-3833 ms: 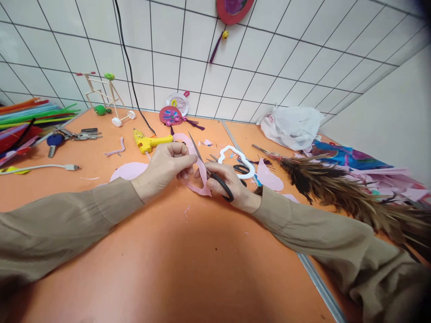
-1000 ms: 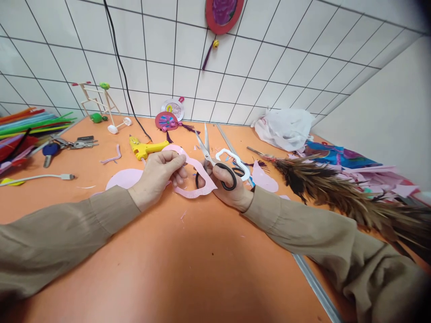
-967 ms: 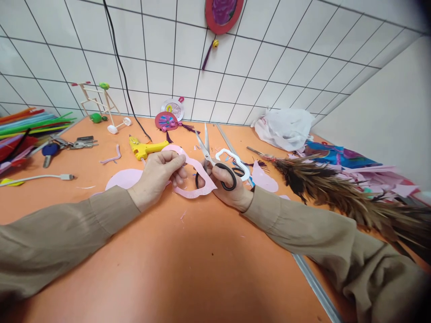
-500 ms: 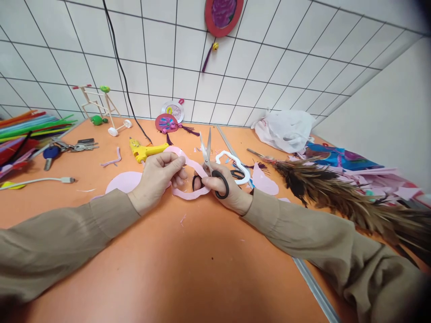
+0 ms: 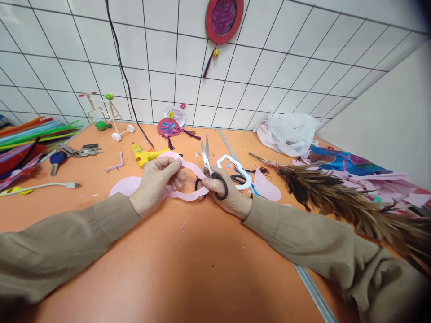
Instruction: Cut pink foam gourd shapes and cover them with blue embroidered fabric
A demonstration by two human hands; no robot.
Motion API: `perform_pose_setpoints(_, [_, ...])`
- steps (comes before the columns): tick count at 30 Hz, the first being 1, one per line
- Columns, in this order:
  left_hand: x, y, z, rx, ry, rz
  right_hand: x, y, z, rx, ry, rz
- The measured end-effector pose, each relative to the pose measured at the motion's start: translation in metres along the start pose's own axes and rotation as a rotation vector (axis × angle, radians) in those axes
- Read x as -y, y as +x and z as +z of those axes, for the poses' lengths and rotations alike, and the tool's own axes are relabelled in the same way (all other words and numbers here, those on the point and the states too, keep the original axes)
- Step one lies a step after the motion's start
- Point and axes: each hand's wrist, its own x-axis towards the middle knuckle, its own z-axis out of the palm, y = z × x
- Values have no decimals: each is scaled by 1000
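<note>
A thin pink wavy-edged ring, open in its middle, is held up above the table between both hands. My left hand pinches its left side between thumb and fingers. Scissors with black handles sit in my right hand, their blades slightly parted and pointing away from me. The right thumb also presses on the ring's right end. Behind that hand lies a white frame of similar wavy outline. A flat pink piece is partly covered by my left hand, and another pink scrap lies to the right.
A yellow glue gun lies just behind my left hand. Keys, a white cable and coloured sticks are at left. At right are a feather duster, a white plastic bag and pink scraps. Tiled wall stands behind.
The scene has shifted slightly down in view. The scissor blades are a little closer together and lean more to the left. Both hands keep their hold on the pink ring.
</note>
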Motion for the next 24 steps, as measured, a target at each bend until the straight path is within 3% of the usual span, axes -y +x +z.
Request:
perform_pose_setpoints(7, [-1,-1,-1,-16,-4,-12,-1,2,-2,12,81,-49])
perform_pose_setpoints(16, [-2,4,-6,-41,-6,-14,-4,4,-3,-11,215,-9])
perform_pose_setpoints(24, [-2,7,-7,-80,-37,-71,-5,1,-5,-9,173,-12])
